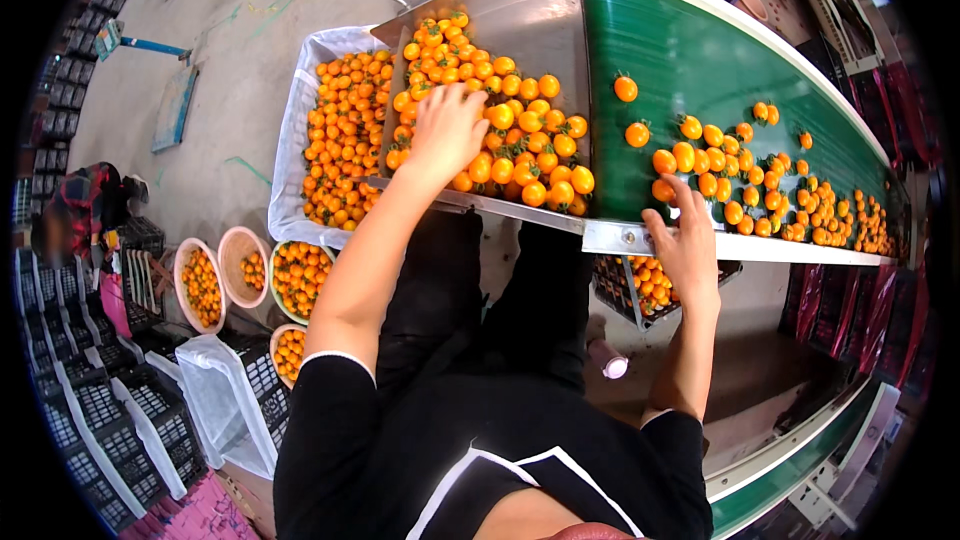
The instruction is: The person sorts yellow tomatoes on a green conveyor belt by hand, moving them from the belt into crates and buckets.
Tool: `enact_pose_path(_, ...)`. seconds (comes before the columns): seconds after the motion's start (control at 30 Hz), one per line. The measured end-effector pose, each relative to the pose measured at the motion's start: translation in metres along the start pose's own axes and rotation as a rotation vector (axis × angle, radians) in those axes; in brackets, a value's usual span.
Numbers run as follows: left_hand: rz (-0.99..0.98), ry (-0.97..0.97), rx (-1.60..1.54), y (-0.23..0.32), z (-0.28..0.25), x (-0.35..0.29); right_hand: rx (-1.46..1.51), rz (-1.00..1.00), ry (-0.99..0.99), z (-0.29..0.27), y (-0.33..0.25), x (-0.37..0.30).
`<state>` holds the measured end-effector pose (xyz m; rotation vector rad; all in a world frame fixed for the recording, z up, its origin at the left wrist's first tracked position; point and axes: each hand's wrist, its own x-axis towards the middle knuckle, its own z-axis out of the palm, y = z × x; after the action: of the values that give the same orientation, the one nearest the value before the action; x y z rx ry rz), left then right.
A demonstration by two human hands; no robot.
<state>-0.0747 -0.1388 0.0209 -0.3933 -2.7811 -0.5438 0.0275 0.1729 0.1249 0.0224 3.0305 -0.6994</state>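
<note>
My left hand (450, 128) rests on a heap of orange cherry tomatoes (515, 145) in a metal tray (540, 30). Its fingers are loosely spread, with tomatoes under and beside them; none is clearly gripped. My right hand (686, 240) is over the near rail of a green conveyor belt (680, 50), thumb and forefinger apart. A cherry tomato (662, 190) lies at its fingertips, and I see nothing held in the palm. More tomatoes (765, 175) are scattered along the belt, thickest toward its right end. Green stems show on several.
Left of the tray stands a white-lined crate (283, 165) full of tomatoes. Tubs (180, 285) of tomatoes and a lined crate (225, 390) sit on the floor at left. Below the belt is a black crate (625, 310) with tomatoes. Another person (85, 210) is at far left.
</note>
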Motion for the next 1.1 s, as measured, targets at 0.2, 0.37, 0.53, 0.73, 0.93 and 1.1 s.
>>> enact_pose_path(0.2,0.004,-0.015,-0.419,0.008,-0.004,-0.023,0.128,-0.175,-0.185,0.020,-0.049,0.040)
enact_pose_path(0.37,0.228,-0.144,-0.617,0.048,-0.014,-0.022,0.134,-0.370,-0.050,0.032,-0.071,0.049)
enact_pose_path(0.53,0.144,-0.319,-0.543,0.032,-0.008,-0.016,0.039,-0.356,-0.316,0.033,-0.063,0.045)
enact_pose_path(0.73,-0.032,-0.304,-0.359,-0.006,-0.003,-0.001,-0.160,-0.536,-0.210,0.046,-0.069,0.070)
enact_pose_path(0.93,-0.264,-0.118,-0.252,-0.057,-0.010,-0.003,-0.238,-0.612,-0.191,0.069,-0.102,0.156)
enact_pose_path(1.1,-0.511,-0.066,-0.188,-0.115,0.009,-0.012,-0.473,-0.342,-0.500,0.091,-0.109,0.206)
